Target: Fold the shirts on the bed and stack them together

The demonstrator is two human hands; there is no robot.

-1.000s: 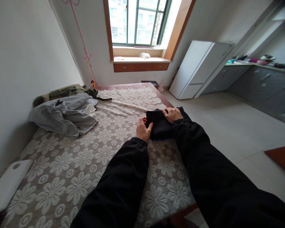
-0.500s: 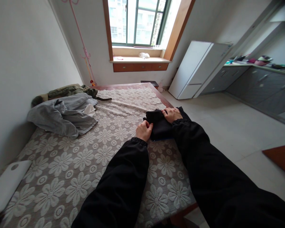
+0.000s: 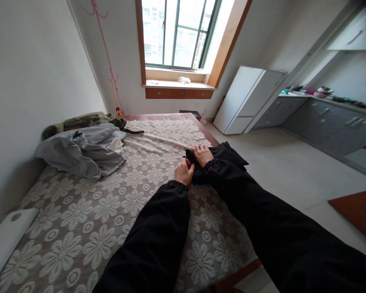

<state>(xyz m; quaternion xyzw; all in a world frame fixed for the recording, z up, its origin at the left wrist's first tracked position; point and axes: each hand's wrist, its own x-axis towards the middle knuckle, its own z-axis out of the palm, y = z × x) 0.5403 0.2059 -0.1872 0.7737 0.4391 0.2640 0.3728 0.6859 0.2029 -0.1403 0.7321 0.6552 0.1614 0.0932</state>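
A folded black cloth lies at the right side of the table; its exact kind does not show. My left hand pinches the cloth's near left corner, thumb against bent fingers. Just beyond it, my right hand is curled over the cloth's left end, where the fabric is bunched into a thick roll. The right sleeve hides much of the cloth's near side. A bit of blue shows at its lower edge.
A flowered lace tablecloth covers the wooden table. To the left lie a grey garment, an olive garment and a white object with an oval hole. Past the table stand a pink coat rack and a white fridge.
My right hand has moved left, close to my left hand, and the cloth's left end is now bunched over. More of the cloth's right end shows. The view has tipped up slightly.
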